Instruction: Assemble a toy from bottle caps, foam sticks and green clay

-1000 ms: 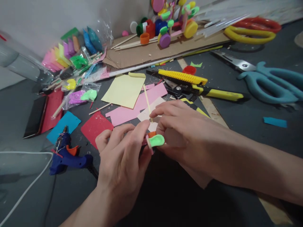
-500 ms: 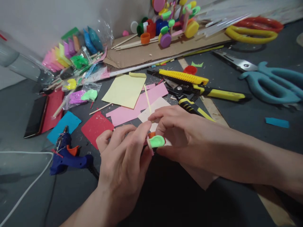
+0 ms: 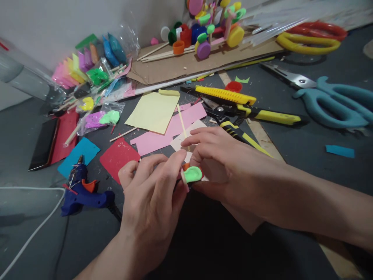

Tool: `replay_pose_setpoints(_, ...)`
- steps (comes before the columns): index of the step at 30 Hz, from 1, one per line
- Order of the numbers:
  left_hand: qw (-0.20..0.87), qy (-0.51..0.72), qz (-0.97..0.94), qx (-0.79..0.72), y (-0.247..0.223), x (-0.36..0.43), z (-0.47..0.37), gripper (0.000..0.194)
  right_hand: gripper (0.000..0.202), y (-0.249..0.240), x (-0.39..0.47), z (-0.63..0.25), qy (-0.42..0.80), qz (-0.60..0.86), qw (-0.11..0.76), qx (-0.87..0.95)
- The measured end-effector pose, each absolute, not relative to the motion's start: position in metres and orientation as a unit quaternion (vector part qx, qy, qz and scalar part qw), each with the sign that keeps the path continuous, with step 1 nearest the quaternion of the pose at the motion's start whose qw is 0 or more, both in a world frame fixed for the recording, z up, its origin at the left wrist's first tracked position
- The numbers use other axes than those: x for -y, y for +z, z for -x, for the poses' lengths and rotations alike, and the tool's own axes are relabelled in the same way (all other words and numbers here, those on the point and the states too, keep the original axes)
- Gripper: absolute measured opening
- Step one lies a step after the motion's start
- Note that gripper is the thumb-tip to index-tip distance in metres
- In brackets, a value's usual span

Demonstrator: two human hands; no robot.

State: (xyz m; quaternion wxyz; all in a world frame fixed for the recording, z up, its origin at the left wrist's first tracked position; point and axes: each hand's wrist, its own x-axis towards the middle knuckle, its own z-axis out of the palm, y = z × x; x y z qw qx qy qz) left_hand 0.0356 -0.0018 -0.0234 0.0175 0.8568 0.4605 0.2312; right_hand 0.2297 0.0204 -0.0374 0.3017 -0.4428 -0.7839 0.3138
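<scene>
Grey wall [image 3: 99, 13] across the back, plain and smooth, running along the top left and meeting the table in a slanted line at far left; paler low down there. Upper right is a whitish surface [image 3: 335, 11], blurred, can't tell if wall or sheet. Table [image 3: 309, 151] is dark grey, with a faint sheen at left and small crumbs scattered mid-surface. Tan strip [image 3: 333, 252] runs diagonally across it from upper middle to lower right, partly hidden along the way. Light is dim, cool, fairly soft; shadows blurry. Bottom centre goes near black, detail lost.
</scene>
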Motion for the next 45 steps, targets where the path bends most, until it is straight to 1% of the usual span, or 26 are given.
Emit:
replay_pose_setpoints(7, 0.011, 0.236, -0.859, -0.455, -0.024, 0.001, -0.036, 0.034, 0.015, -0.040, -0.021, -0.230, 0.332, 0.442, 0.309, 0.774)
replay_pose_setpoints(13, 0.014, 0.232, -0.859, -0.457, -0.024, 0.001, -0.036, 0.035, 0.018, -0.046, -0.021, -0.230, 0.286, 0.437, 0.320, 0.791)
replay_pose_setpoints(18, 0.014, 0.234, -0.858, -0.456, -0.023, 0.002, -0.035, 0.035, 0.012, -0.043, -0.022, -0.229, 0.298, 0.434, 0.297, 0.797)
replay_pose_setpoints(23, 0.019, 0.244, -0.853, -0.461, -0.023, 0.002, -0.036, 0.034, 0.007, -0.041, -0.021, -0.229, 0.309, 0.425, 0.297, 0.797)
replay_pose_setpoints(28, -0.004, 0.227, -0.854, -0.467, -0.025, 0.000, -0.036, 0.027, 0.018, -0.033, -0.023, -0.231, 0.308, 0.438, 0.263, 0.803)
replay_pose_setpoints(31, -0.009, 0.215, -0.851, -0.478, -0.023, -0.001, -0.037, 0.028, 0.030, -0.026, -0.027, -0.235, 0.298, 0.448, 0.232, 0.811)
replay_pose_setpoints(33, 0.003, 0.211, -0.844, -0.493, -0.021, -0.002, -0.037, 0.030, 0.032, -0.024, -0.030, -0.237, 0.272, 0.439, 0.215, 0.829)
replay_pose_setpoints(37, 0.018, 0.200, -0.843, -0.499, -0.016, -0.003, -0.038, 0.032, 0.015, -0.029, -0.033, -0.237, 0.215, 0.403, 0.199, 0.867)
replay_pose_setpoints(39, 0.021, 0.200, -0.841, -0.503, -0.016, -0.003, -0.037, 0.033, 0.013, -0.034, -0.032, -0.235, 0.194, 0.400, 0.202, 0.873)
replay_pose_setpoints(41, 0.026, 0.208, -0.836, -0.507, -0.018, -0.004, -0.037, 0.032, 0.019, -0.040, -0.030, -0.232, 0.180, 0.404, 0.200, 0.875)
replay_pose_setpoints(45, 0.038, 0.218, -0.838, -0.498, -0.020, -0.005, -0.033, 0.034, 0.042, -0.048, -0.024, -0.228, 0.156, 0.399, 0.206, 0.880)
